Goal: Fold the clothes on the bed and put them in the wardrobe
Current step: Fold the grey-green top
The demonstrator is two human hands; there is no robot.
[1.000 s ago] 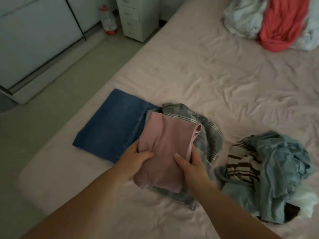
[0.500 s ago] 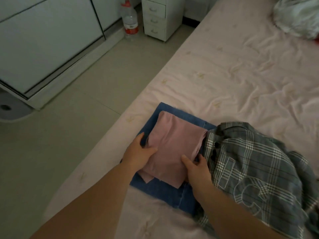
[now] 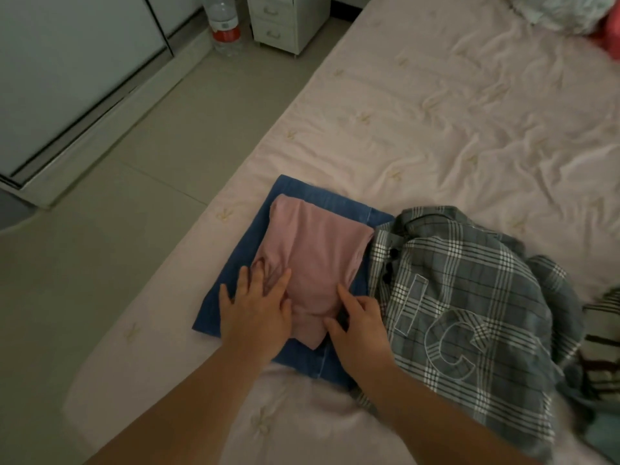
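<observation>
A folded dusty-pink knit garment (image 3: 315, 260) lies on a folded blue denim piece (image 3: 241, 263) near the edge of the pink-sheeted bed (image 3: 436, 129), its long axis running away from the person, tilted slightly left. The left hand (image 3: 258, 307) presses flat on its near-left corner, fingers spread. The right hand (image 3: 360, 325) rests at its near-right edge, fingers straight. A crumpled grey plaid shirt (image 3: 469, 313) lies just beside.

Open sheet beyond the folded stack (image 3: 303, 250); plaid shirt (image 3: 469, 297) crowding its right edge.
</observation>
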